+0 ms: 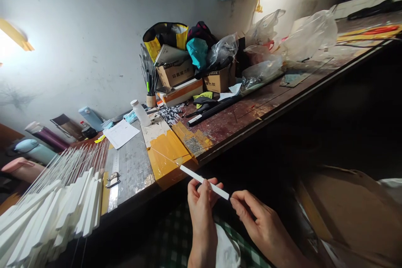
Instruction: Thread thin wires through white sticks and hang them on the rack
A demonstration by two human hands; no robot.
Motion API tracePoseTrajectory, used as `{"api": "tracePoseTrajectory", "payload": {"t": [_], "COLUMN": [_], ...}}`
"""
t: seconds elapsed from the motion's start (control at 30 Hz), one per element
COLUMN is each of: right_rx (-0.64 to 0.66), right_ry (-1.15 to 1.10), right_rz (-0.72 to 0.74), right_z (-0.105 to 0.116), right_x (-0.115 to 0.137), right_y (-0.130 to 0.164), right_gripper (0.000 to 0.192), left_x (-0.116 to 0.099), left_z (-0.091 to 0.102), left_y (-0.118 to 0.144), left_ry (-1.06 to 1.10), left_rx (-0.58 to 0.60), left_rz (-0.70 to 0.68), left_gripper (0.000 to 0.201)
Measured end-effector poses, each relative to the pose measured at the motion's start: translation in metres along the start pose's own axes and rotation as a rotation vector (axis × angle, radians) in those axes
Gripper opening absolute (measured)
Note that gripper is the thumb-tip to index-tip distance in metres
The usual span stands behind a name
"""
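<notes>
My left hand [200, 201] grips a thin white stick [192, 174] near its middle, just below the front edge of the workbench [238, 123]. My right hand [251, 213] pinches the stick's right end between thumb and forefinger. The stick slants from upper left to lower right. Both hands hover over my lap, where a green checked cloth and something white lie.
A fan of white sticks on thin rods [59, 197] fills the bench's left end, beside a metal ruler [113, 176]. A white bottle [140, 112], paper sheet [121, 133], cardboard boxes [176, 73] and plastic bags [307, 35] crowd the back. A cardboard box [348, 209] sits at lower right.
</notes>
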State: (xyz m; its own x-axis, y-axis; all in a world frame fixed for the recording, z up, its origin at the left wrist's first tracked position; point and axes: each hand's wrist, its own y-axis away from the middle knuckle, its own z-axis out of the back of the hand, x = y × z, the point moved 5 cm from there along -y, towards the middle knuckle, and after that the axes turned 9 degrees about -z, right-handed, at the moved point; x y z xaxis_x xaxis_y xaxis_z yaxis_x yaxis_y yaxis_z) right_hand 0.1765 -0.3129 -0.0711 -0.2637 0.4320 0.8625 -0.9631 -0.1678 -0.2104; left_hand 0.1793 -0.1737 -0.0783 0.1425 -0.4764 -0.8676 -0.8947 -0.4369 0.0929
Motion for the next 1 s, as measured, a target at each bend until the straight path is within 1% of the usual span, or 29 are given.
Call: {"api": "tracePoseTrajectory", "payload": {"t": [0.13,0.2,0.33,0.4,0.57,0.73,0.83,0.93,1.0], "right_rx": [0.05,0.053,-0.009,-0.009,0.068,0.056,0.134,0.249,0.285], "right_ry": [-0.015,-0.014,-0.011,-0.004,0.017,0.0,-0.034,-0.125,-0.193], "right_rz": [-0.065,-0.064,0.008,0.014,-0.024,-0.027,-0.102,-0.239,-0.322], "right_z": [-0.005,-0.006,-0.001,0.001,-0.003,-0.003,-0.002,0.003,0.009], "right_x": [-0.008,-0.007,0.005,0.009,0.007,0.007,0.003,-0.005,-0.011], "right_y": [0.0,-0.001,-0.001,-0.001,-0.003,-0.003,-0.001,0.005,0.013], "right_gripper": [0.028,0.026,0.015,0.017,0.027,0.021,0.027,0.031,0.031], "left_x": [0.001,0.0,-0.001,-0.001,-0.001,-0.001,-0.001,-0.003,-0.006], "left_z": [-0.001,-0.001,-0.001,-0.001,-0.002,-0.001,0.002,0.007,0.011], "left_y": [0.001,0.001,-0.001,-0.002,-0.002,0.0,0.002,0.004,0.005], "left_ry": [0.016,0.023,0.031,0.032,0.016,0.021,0.009,-0.021,-0.03], "left_rx": [0.0,-0.002,-0.009,-0.008,-0.001,0.005,-0.01,-0.022,-0.02], "left_rz": [-0.002,-0.003,-0.012,-0.008,-0.006,-0.004,-0.025,-0.045,-0.053], "left_gripper": [0.031,0.031,0.031,0.031,0.029,0.03,0.032,0.034,0.035]}}
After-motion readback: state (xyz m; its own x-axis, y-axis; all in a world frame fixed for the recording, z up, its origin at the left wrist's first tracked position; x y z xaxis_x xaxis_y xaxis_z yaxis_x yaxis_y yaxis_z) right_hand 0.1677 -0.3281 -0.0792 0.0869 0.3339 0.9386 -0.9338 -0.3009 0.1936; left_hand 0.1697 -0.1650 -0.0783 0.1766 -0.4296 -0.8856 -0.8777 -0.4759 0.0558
